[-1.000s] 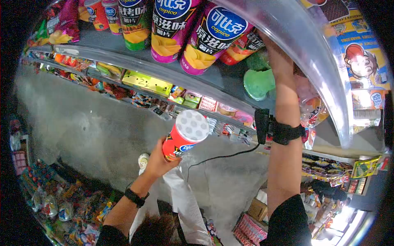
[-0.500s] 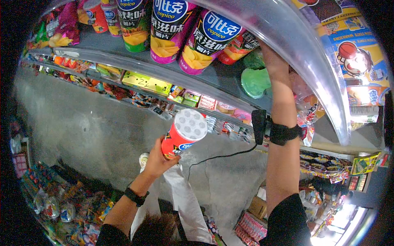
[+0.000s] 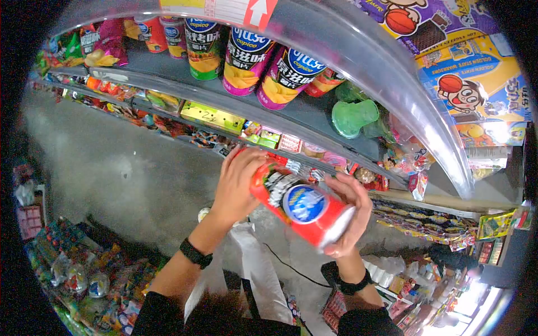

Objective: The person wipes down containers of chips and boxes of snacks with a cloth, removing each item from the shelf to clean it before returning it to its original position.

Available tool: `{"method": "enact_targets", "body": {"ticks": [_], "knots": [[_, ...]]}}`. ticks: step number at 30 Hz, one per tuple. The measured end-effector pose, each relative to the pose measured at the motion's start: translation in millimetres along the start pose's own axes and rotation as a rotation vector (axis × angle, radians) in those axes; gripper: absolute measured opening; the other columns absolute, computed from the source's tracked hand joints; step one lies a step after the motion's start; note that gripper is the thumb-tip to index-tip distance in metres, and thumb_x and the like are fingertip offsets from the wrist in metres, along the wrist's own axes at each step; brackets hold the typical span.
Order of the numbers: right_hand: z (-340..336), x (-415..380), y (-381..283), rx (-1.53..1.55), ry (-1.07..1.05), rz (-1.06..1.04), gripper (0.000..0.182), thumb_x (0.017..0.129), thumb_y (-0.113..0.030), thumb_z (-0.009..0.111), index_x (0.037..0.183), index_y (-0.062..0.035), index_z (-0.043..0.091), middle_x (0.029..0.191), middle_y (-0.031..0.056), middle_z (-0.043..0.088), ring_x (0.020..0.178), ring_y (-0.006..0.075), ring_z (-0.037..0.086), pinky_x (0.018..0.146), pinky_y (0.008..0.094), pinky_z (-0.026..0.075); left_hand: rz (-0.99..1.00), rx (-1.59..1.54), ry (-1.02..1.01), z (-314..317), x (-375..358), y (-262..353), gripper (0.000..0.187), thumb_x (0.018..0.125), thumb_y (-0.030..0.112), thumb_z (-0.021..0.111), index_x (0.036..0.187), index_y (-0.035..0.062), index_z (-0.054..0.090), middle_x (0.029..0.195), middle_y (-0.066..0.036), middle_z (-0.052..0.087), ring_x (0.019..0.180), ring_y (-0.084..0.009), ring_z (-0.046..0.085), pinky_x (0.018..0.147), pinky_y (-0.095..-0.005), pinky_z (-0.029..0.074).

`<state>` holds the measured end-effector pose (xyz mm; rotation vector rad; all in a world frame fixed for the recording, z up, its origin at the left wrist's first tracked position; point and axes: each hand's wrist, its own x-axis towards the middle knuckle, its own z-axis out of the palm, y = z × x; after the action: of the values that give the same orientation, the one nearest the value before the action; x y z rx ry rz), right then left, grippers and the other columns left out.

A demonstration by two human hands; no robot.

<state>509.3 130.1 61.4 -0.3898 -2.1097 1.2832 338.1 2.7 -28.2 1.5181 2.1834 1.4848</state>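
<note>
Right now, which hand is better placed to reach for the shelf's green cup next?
Probably your right hand: it's nearer the green cup, at the white end of the red can. Your left hand wraps the other end and could likely hold it alone.

The left grip (image 3: 237,183) and right grip (image 3: 358,208) curl towards each other, both forearms (image 3: 178,275) reaching forward.

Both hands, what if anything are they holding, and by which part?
A red can: left hand around one end, right hand around the opposite, white end.
</note>
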Motion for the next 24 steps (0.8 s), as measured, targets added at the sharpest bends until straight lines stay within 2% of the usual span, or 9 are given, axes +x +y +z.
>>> {"method": "enact_targets", "body": {"ticks": [3,5,9,13,14,18,20,23,24], "knots": [[-11.7,-13.0,-4.3,0.106,0.083,-0.060,0.107,0.049,-0.058,0.081,0.125,0.0021,0.037,0.121,0.0243,0.049,0.109,0.0350,0.051,0.096,0.0466,0.038,0.082,0.103,0.050,6.2,32.4,17.0,0.065,0.059,0.010,0.073,0.118,0.0096,0.044,0.120,-0.013,0.048,0.117,-0.0302,0.044,0.103,-0.0486,0.028],[-17.3,-16.7,-9.3,0.156,0.163,-0.129,0.102,0.051,-0.057,0.081,0.123,0.0017,0.038,0.121,0.0245,0.048,0.110,0.0363,0.051,0.095,0.0476,0.039,0.199,-0.007,0.135,14.5,49.0,26.1,0.058,0.063,0.017,0.072,0.114,0.0105,0.047,0.122,-0.012,0.048,0.119,-0.0324,0.042,0.102,-0.0491,0.029],[-29.4,-19.9,-14.6,-0.128,0.248,-0.188,0.099,0.051,-0.057,0.081,0.121,-0.0011,0.039,0.121,0.0238,0.048,0.111,0.0364,0.049,0.096,0.0495,0.039,0.156,-0.007,0.168,31.4,74.6,46.2,0.054,0.065,0.016,0.070,0.114,0.0120,0.049,0.125,-0.013,0.045,0.118,-0.0342,0.042,0.101,-0.0478,0.031],[-22.4,-6.1,-17.5,-0.260,0.282,-0.166,0.112,0.044,-0.058,0.083,0.128,-0.0026,0.034,0.123,0.0242,0.047,0.112,0.0348,0.049,0.097,0.0489,0.037,0.121,-0.072,0.243,54.6,91.9,49.0,0.048,0.069,0.013,0.066,0.114,0.0129,0.050,0.123,-0.013,0.046,0.113,-0.0347,0.044,0.096,-0.0441,0.036],[-25.5,-1.2,-13.5,-0.308,0.245,-0.218,0.123,0.039,-0.058,0.085,0.133,-0.0029,0.027,0.125,0.0241,0.045,0.113,0.0345,0.048,0.098,0.0487,0.036,0.091,-0.081,0.238,60.2,95.7,46.9,0.047,0.069,0.013,0.066,0.114,0.0126,0.051,0.122,-0.013,0.047,0.113,-0.0343,0.044,0.095,-0.0441,0.036],[-19.9,25.4,-3.0,-0.433,0.279,-0.340,0.111,0.053,-0.040,0.086,0.136,-0.0074,0.020,0.130,0.0222,0.042,0.114,0.0349,0.048,0.098,0.0486,0.038,0.040,-0.127,0.261,70.1,103.7,46.0,0.056,0.067,0.011,0.068,0.118,0.0112,0.046,0.121,-0.013,0.047,0.113,-0.0341,0.044,0.094,-0.0434,0.037],[-20.4,36.9,-11.1,-0.524,0.200,-0.247,0.109,0.061,-0.032,0.084,0.135,-0.0012,0.012,0.129,0.0272,0.037,0.118,0.0360,0.043,0.100,0.0480,0.035,0.037,-0.145,0.268,74.5,106.7,42.3,0.063,0.063,0.009,0.070,0.120,0.0114,0.043,0.122,-0.012,0.045,0.114,-0.0345,0.043,0.093,-0.0434,0.037],[-19.3,57.5,-11.4,-0.580,0.148,-0.316,0.102,0.061,-0.026,0.084,0.134,0.0000,0.018,0.127,0.0261,0.041,0.117,0.0344,0.045,0.099,0.0454,0.036,-0.051,-0.224,0.337,79.3,112.6,38.4,0.067,0.062,0.006,0.071,0.121,0.0079,0.041,0.122,-0.017,0.045,0.113,-0.0383,0.042,0.096,-0.0436,0.036],[-14.6,62.1,-9.1,-0.463,0.183,-0.342,0.098,0.061,-0.022,0.084,0.133,0.0008,0.021,0.126,0.0251,0.043,0.116,0.0333,0.046,0.100,0.0445,0.035,-0.059,-0.221,0.325,80.0,113.1,35.4,0.073,0.060,0.006,0.073,0.124,0.0043,0.038,0.125,-0.020,0.043,0.116,-0.0400,0.040,0.099,-0.0432,0.035]]}}
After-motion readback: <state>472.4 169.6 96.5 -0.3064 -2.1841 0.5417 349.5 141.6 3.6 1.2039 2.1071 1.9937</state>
